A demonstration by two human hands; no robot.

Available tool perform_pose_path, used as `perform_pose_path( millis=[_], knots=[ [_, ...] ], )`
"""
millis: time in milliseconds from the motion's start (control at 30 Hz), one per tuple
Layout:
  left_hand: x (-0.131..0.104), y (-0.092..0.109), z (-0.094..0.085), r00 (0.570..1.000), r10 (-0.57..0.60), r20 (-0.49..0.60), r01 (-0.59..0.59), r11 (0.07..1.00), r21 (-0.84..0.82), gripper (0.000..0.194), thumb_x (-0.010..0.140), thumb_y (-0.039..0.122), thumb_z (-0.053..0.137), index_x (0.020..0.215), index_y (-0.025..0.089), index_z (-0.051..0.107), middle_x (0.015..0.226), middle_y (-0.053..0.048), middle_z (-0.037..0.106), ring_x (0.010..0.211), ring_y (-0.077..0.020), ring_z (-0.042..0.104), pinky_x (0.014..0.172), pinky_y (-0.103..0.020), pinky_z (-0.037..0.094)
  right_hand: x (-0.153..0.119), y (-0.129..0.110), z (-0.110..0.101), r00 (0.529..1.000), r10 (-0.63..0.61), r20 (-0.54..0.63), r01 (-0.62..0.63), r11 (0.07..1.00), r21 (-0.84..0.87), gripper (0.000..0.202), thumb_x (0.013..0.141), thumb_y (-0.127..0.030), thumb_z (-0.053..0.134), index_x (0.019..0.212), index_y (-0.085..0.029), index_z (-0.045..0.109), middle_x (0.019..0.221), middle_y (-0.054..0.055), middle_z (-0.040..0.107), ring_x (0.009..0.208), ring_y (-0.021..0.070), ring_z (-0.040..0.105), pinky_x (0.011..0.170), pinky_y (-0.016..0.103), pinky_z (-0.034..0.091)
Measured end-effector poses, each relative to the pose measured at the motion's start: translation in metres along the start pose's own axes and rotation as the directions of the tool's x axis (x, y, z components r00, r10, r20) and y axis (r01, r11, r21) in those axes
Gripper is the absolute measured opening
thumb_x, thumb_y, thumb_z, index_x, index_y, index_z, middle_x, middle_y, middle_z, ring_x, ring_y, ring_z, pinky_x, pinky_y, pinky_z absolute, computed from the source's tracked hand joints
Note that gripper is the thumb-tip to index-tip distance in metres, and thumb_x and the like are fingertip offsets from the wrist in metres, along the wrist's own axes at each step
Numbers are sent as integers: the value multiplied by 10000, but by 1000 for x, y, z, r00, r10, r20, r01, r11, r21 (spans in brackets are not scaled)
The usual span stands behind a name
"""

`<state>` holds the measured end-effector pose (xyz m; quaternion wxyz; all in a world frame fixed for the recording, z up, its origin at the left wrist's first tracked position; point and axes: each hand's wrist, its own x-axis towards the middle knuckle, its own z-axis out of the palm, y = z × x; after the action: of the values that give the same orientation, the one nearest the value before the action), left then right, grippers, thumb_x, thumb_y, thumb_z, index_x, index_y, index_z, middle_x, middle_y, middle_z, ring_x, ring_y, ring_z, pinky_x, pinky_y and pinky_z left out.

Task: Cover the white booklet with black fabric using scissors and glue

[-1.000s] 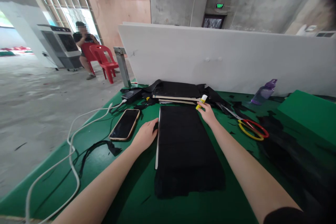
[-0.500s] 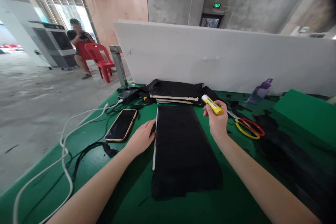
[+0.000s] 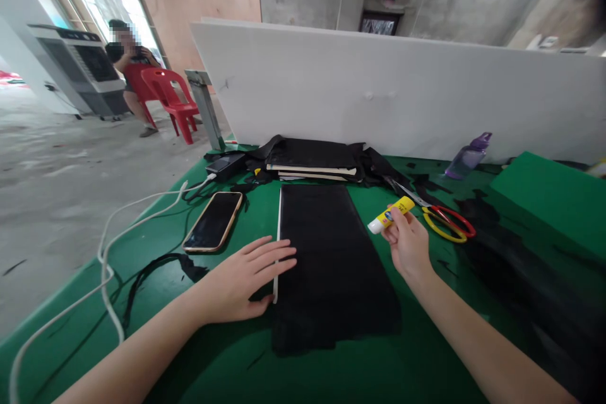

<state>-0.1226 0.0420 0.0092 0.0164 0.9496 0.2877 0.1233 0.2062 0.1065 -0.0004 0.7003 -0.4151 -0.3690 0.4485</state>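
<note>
A long black cloth-like piece [image 3: 331, 265] lies on the green table, with a thin white strip [image 3: 279, 227] showing along its left edge. My left hand [image 3: 246, 278] rests there with fingers spread, its fingertips over that edge and on the black surface. To the right of the black piece, my right hand [image 3: 408, 241] holds a yellow glue stick [image 3: 392, 214] between thumb and fingers, its white end pointing down and left. Red-and-yellow-handled scissors [image 3: 447, 221] lie just beyond the right hand.
Behind is a stack of black-covered pieces [image 3: 315, 154]. A phone [image 3: 214, 221], white cable [image 3: 101, 252] and black scraps [image 3: 161, 265] lie left. A purple bottle [image 3: 468, 156] and green board [image 3: 553, 199] are right. A person [image 3: 130, 60] sits far left near a red chair [image 3: 173, 98].
My left hand has come nearer and slid onto the black piece, fingers spreading. My right hand has moved nearer and slightly right, turning the glue stick so its white end points down.
</note>
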Motion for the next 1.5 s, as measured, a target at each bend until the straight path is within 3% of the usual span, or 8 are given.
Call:
perform_pose_path(
  millis=[233, 400, 500, 600, 767, 1100, 1267, 1500],
  knots=[
    [-2, 13, 0, 986, 165, 11, -165, 986, -5, 596, 787, 245, 576, 1358, 192, 414, 1362, -72, 516, 1315, -236, 395, 1145, -436, 207, -4, -2, 0, 998, 52, 47, -52, 999, -2, 305, 738, -396, 717, 902, -161, 612, 434, -106, 311, 406, 42, 271, 434, 220, 227],
    [5, 26, -1, 968, 245, -47, -249, 961, -118, 288, 903, 280, 492, 1170, 199, 562, 1126, -68, 657, 1143, -201, 544, 1107, -385, 296, -4, -3, 0, 997, 52, 65, -52, 999, -8, 290, 743, -402, 709, 890, -171, 612, 434, -102, 319, 407, 48, 284, 434, 223, 236],
    [11, 32, 3, 979, 181, -95, -197, 959, -203, 197, 892, 188, 466, 1014, 207, 620, 922, -29, 691, 933, -162, 613, 1058, -372, 360, -2, -2, 1, 996, 42, 75, -42, 999, -12, 274, 749, -399, 701, 874, -171, 616, 430, -101, 317, 403, 47, 287, 431, 221, 236],
    [20, 32, 9, 983, -14, -182, -39, 956, -289, 232, 847, 106, 465, 948, 224, 638, 835, 6, 693, 797, -131, 622, 1043, -391, 371, 0, 0, 2, 996, 38, 81, -36, 999, -15, 262, 742, -388, 703, 866, -173, 619, 432, -104, 305, 398, 41, 272, 422, 211, 230],
    [37, 25, 14, 928, -345, -141, 255, 864, -434, 150, 885, 243, 506, 922, 224, 649, 860, -9, 690, 799, -151, 622, 1009, -430, 399, 0, 4, 1, 998, 63, 29, -60, 993, -105, 315, 694, -409, 723, 871, -158, 653, 501, -85, 351, 433, 45, 306, 418, 201, 272],
    [43, 16, 32, 926, -341, -163, 246, 872, -423, 124, 854, 214, 523, 792, 207, 630, 1026, -55, 623, 1129, -228, 506, 1006, -444, 387, -5, 8, -4, 997, 68, -31, -74, 966, -249, 301, 739, -461, 651, 811, -169, 658, 636, -14, 523, 558, 90, 470, 502, 214, 390],
    [39, 11, 32, 931, -337, -143, 236, 850, -471, 106, 856, 192, 524, 819, 205, 623, 1043, -57, 619, 1140, -219, 509, 1008, -430, 395, -25, -5, 12, 986, -65, 151, 108, 948, -298, 205, 761, -389, 644, 829, -196, 652, 791, 33, 609, 728, 160, 567, 664, 298, 466],
    [37, 7, 31, 937, -321, -138, 207, 828, -520, 101, 847, 164, 538, 833, 204, 630, 1044, -53, 623, 1140, -209, 512, 1008, -420, 395, -86, -35, 67, 852, 68, 519, -30, 996, -82, 126, 827, -241, 523, 951, -235, 547, 810, 23, 606, 725, 162, 584, 654, 330, 461]
  ],
)
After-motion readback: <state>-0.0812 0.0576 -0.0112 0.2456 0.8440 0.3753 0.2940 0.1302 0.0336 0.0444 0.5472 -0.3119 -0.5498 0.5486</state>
